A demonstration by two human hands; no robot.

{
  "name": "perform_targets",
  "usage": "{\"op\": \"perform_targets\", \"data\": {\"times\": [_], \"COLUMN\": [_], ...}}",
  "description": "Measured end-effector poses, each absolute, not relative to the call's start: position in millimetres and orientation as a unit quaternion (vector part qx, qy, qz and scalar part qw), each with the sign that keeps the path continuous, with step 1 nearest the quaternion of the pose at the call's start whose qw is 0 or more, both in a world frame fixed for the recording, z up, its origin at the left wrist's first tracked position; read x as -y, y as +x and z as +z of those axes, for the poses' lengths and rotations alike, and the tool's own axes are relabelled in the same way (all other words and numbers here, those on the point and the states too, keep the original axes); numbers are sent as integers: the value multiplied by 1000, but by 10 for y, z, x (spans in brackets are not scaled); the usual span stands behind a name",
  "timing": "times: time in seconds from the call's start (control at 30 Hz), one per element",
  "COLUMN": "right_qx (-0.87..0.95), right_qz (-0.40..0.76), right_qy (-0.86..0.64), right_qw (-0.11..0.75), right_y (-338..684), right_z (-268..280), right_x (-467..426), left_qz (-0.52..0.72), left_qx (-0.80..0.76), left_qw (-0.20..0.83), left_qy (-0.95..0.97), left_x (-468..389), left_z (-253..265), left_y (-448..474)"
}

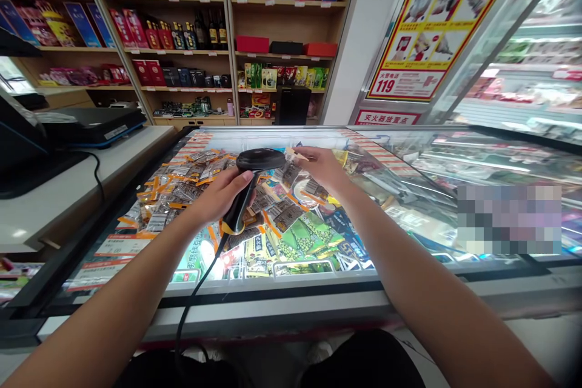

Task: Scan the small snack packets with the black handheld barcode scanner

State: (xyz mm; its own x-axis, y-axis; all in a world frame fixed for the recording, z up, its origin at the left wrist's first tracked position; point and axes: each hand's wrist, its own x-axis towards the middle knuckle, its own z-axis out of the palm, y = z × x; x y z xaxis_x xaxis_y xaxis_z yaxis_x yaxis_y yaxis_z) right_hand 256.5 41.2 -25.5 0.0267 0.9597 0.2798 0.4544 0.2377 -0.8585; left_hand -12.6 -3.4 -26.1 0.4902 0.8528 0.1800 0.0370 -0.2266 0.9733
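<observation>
My left hand (pixel 222 194) is wrapped round the handle of a black barcode scanner (pixel 260 159) with a yellow edge, and its cable runs down toward me. Just right of the scanner head, my right hand (pixel 321 167) pinches a small snack packet (pixel 291 171), partly hidden by the fingers. Many small clear packets with dark contents and orange ends (pixel 200 173) lie heaped on the freezer's glass lid, to the left and under both hands. Green ice-cream wrappers (pixel 302 236) show through the glass below.
The chest freezer (pixel 273 309) has a pale front rim close to my body. A counter (pixel 54 194) with a black scale (pixel 91 124) stands at left. Shelves of boxes and bottles (pixel 204 36) line the back, beside a red poster (pixel 413 24) on the right.
</observation>
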Motion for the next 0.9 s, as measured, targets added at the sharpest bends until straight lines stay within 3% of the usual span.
{"op": "perform_targets", "data": {"times": [0.47, 0.67, 0.8, 0.9], "right_qx": [692, 650, 616, 654], "right_qz": [230, 205, 48, -43], "right_qy": [-541, -580, -699, -692], "right_qw": [420, 445, 359, 303], "right_y": [2549, 2798, 3101, 3044], "right_z": [-186, -163, -146, -85], "right_x": [-363, -450, -543, -450], "left_qz": [328, 367, 393, 389], "left_qx": [-341, -335, -336, -339], "left_qw": [496, 507, 510, 503], "left_qy": [728, 704, 687, 694], "left_x": [-16, -4, 10, 9], "left_z": [-343, -296, -257, -261], "left_y": [-178, -150, -137, -141]}}
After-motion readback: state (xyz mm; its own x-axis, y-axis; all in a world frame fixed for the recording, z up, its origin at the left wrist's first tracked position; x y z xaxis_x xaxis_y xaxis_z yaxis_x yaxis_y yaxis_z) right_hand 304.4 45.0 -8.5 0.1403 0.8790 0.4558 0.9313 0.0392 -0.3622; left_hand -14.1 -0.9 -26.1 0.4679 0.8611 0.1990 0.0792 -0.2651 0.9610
